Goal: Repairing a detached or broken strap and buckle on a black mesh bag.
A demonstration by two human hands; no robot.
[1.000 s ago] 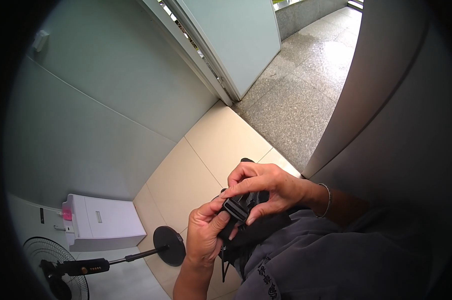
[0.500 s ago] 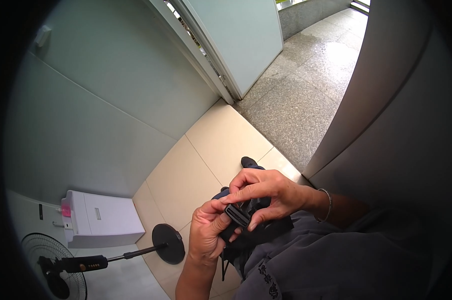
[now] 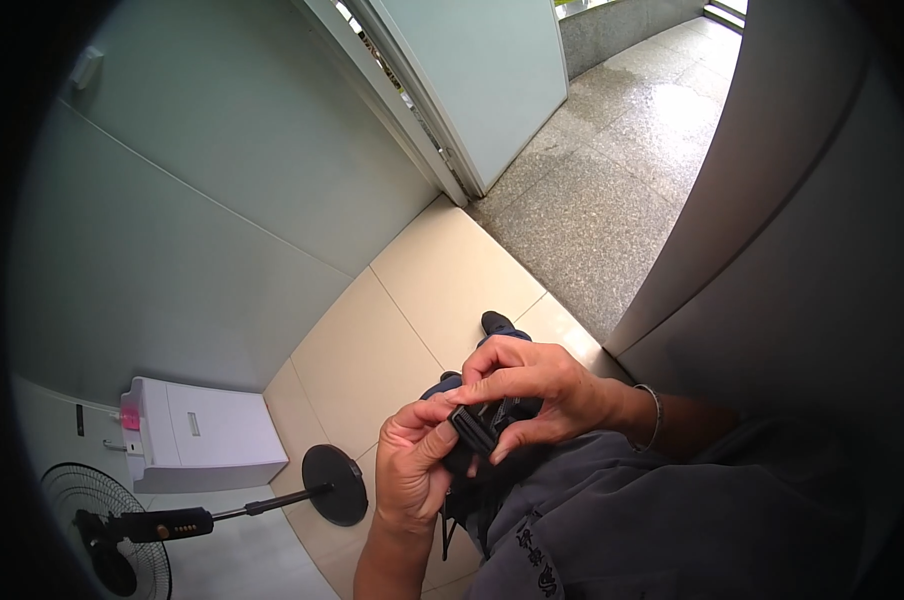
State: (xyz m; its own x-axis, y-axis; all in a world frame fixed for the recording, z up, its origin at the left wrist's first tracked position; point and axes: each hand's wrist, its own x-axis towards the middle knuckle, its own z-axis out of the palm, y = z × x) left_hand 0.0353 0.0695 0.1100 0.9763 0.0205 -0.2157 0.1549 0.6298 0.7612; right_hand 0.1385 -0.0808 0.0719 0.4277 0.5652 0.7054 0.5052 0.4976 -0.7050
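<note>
A pedestal fan [image 3: 107,530] is standing at the far left, its black pole running to a round black base [image 3: 336,484] on the cream tiled floor [image 3: 392,340], with a white box-shaped appliance [image 3: 194,434] sitting just above the fan. Right of that base, the left hand [image 3: 412,470] is coming up from the lower edge with its grip closing on a small black buckle [image 3: 482,425], thumb pressing on its near end. The buckle is sitting well right of the fan base, in front of the person's waist and above the grey trousers [image 3: 612,530]. Its long axis is lying roughly level, running from left hand to right hand, with the left end tilting slightly down; which end is the plug I cannot tell. The right hand [image 3: 532,395] is arching over the buckle, its grip pinching the far end with fingertips and thumb; a thin bracelet [image 3: 656,415] is circling that wrist. A dark strap is hanging below the buckle.

As I judge it, the two halves could be meeting askew and jamming, since the fingers are covering most of the piece. A fingertip could also be getting nipped if the parts snap together.
</note>
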